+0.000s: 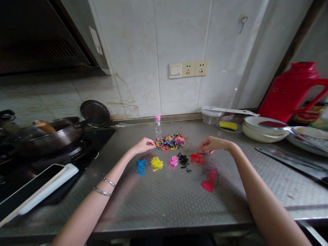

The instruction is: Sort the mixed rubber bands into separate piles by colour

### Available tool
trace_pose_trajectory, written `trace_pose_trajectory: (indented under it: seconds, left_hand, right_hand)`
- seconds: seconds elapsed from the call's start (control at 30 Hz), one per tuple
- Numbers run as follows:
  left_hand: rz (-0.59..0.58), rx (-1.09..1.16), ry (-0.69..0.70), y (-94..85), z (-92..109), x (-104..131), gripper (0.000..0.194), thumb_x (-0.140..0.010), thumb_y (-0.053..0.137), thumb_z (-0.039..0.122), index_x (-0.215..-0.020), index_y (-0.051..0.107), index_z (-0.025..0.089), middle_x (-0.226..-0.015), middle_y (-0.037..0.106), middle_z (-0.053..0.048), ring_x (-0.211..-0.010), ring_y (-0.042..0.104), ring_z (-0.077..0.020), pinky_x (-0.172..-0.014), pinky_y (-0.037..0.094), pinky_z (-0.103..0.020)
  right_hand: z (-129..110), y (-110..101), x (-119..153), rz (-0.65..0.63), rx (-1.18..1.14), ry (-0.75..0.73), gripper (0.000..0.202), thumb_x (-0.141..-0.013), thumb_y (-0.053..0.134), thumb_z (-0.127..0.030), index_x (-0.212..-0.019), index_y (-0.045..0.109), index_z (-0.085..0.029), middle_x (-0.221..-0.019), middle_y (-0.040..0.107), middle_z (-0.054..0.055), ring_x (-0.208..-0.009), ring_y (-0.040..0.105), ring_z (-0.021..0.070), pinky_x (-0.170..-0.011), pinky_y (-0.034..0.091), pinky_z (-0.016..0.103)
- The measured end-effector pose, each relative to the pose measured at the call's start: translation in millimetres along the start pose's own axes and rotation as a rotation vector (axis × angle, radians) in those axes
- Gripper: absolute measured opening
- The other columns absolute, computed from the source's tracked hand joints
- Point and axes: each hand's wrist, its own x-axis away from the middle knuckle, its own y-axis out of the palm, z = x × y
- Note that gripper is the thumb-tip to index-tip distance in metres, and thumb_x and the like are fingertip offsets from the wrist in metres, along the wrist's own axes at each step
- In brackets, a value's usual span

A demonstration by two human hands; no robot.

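Observation:
At the left edge of a mixed heap of small coloured pieces (pixel 170 141), my left hand (pixel 144 145) has its fingertips pinched together; whatever is between them is too small to make out. The pieces look like little pins or bands. My right hand (pixel 209 144) hovers by the red pile (pixel 196 158) with fingers curled, their contents hidden. Sorted piles lie in a row in front of the heap: blue (pixel 141 167), yellow (pixel 156 163), pink (pixel 173 162) and black (pixel 184 160), with the red one at the right end.
Behind the heap stands a small clear bottle with a pink cap (pixel 158 124). A torn red scrap (pixel 209 181) lies on the metal counter (pixel 161 202). At left are a pan (pixel 51 136) and a white device (pixel 48 188); at right, bowls (pixel 263 128), a yellow sponge (pixel 228 125) and a red flask (pixel 292 93).

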Motion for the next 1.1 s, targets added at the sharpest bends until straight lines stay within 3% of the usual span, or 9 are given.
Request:
trace_pose_trajectory:
  seconds: [0.13,0.3,0.57,0.77,0.9,1.1]
  left_hand:
    - [0.073,-0.031,0.075,7.9,-3,-4,0.024,-0.068,0.055,0.031,-0.075,0.063,0.01,-0.063,0.058,-0.002,-0.056,0.047,-0.0089,-0.054,0.034,-0.02]
    - [0.071,-0.116,0.105,18.3,7,-11,0.024,-0.069,0.054,0.029,-0.079,0.064,0.01,-0.06,0.056,0.0,-0.053,0.044,-0.0085,-0.051,0.031,-0.019]
    - [-0.136,-0.4,0.213,24.5,36,-19,0.019,-0.068,0.054,0.022,-0.079,0.068,0.015,-0.063,0.061,-0.002,-0.055,0.048,-0.0098,-0.052,0.031,-0.019]
    - [-0.139,-0.527,0.185,28.0,46,-19,0.017,-0.069,0.05,0.017,-0.075,0.067,0.017,-0.061,0.06,0.0,-0.054,0.048,-0.0089,-0.049,0.028,-0.018]
    - [-0.097,-0.488,0.187,29.4,42,-17,0.016,-0.069,0.051,0.017,-0.073,0.066,0.016,-0.062,0.06,0.0,-0.055,0.048,-0.0083,-0.051,0.029,-0.018]
    - [-0.09,-0.286,0.213,29.1,42,-14,0.016,-0.07,0.054,0.02,-0.075,0.066,0.012,-0.064,0.06,-0.001,-0.057,0.049,-0.0082,-0.054,0.033,-0.017]
  right_hand:
    - [-9,0,1,0.107,-0.001,-0.011,0.027,-0.062,0.059,-0.029,-0.085,0.068,-0.017,-0.076,0.067,0.005,-0.064,0.059,0.0134,-0.05,0.047,0.019]
    - [-36,-1,-12,0.188,0.089,-0.122,0.025,-0.066,0.053,-0.027,-0.084,0.067,-0.016,-0.07,0.065,0.003,-0.057,0.056,0.0105,-0.047,0.044,0.018]
    - [-101,-16,-41,0.218,0.283,-0.315,0.024,-0.066,0.049,-0.02,-0.08,0.068,-0.015,-0.069,0.065,0.002,-0.059,0.055,0.0104,-0.048,0.04,0.018]
    - [-123,-13,-48,0.242,0.327,-0.394,0.025,-0.067,0.048,-0.018,-0.082,0.066,-0.013,-0.074,0.066,0.003,-0.065,0.057,0.0118,-0.057,0.043,0.019]
    - [-107,-9,-60,0.177,0.411,-0.305,0.021,-0.065,0.052,-0.019,-0.079,0.067,-0.015,-0.077,0.067,0.004,-0.069,0.059,0.0139,-0.061,0.045,0.021]
    - [-77,-4,-71,-0.167,0.344,0.144,0.022,-0.061,0.06,-0.022,-0.081,0.066,-0.016,-0.077,0.067,0.005,-0.068,0.06,0.0145,-0.055,0.047,0.022]
